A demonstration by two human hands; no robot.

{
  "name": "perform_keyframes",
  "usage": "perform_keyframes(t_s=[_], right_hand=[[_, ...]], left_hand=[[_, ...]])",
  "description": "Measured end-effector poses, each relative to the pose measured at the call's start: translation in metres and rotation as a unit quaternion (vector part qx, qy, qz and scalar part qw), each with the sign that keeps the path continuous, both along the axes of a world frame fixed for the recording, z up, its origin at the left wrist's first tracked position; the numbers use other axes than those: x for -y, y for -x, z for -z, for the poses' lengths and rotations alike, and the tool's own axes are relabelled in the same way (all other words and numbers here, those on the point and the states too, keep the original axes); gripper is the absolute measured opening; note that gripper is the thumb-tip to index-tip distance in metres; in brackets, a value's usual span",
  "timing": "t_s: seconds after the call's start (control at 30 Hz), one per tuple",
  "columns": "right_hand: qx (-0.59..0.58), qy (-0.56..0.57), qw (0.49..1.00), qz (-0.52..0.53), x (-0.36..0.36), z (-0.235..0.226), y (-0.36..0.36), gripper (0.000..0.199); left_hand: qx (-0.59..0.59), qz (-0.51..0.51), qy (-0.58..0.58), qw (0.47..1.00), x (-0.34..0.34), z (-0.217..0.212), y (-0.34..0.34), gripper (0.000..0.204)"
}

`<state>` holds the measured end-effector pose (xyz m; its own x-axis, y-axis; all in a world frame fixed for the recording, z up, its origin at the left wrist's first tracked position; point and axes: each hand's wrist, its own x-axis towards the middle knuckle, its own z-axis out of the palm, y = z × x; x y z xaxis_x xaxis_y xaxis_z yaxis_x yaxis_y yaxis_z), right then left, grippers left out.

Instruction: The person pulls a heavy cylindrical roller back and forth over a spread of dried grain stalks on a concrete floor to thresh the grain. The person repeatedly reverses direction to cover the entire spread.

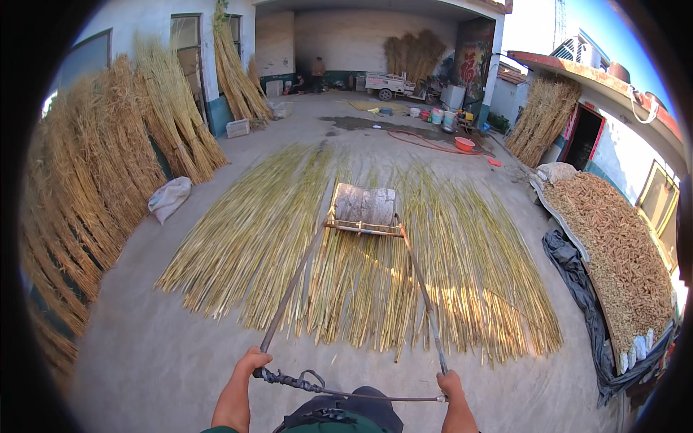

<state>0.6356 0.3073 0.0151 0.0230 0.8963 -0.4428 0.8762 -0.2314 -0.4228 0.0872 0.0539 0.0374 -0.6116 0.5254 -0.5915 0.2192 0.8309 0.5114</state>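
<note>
My left hand [253, 361] grips the left end of a thin metal crossbar [361, 394], and my right hand [451, 382] grips its right end. Two long metal rods [292, 285] run forward from the bar to a wooden frame holding a grey stone roller [364, 203]. The roller rests on a wide layer of yellow-green reeds [274, 224] spread flat on the concrete yard. A twisted wire loop [307, 379] hangs on the bar near my left hand.
Upright reed bundles [108, 159] line the left wall, with a white sack [168, 197] at their foot. A long heap of corn cobs [613, 252] on dark sheeting runs along the right. A person [317, 74], a cart and buckets stand at the far end.
</note>
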Motion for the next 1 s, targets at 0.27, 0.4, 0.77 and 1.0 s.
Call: perform_keyframes(t_s=[0.27,0.4,0.77,1.0], right_hand=[[-0.007,0.038,0.999,0.029,0.109,-0.008,-0.064,0.052],[-0.005,-0.022,1.000,0.016,0.152,-0.008,-0.092,0.055],[0.013,0.001,0.999,0.030,0.278,-0.022,-0.119,0.052],[0.008,-0.006,1.000,0.020,0.359,-0.011,-0.140,0.053]], left_hand=[[-0.001,-0.040,0.013,0.999,0.111,-0.007,-0.084,0.026],[0.017,-0.032,-0.002,0.999,0.151,-0.015,-0.105,0.026],[0.012,-0.033,-0.035,0.999,0.277,0.003,-0.145,0.024],[0.004,-0.004,0.016,1.000,0.355,-0.015,-0.164,0.026]])
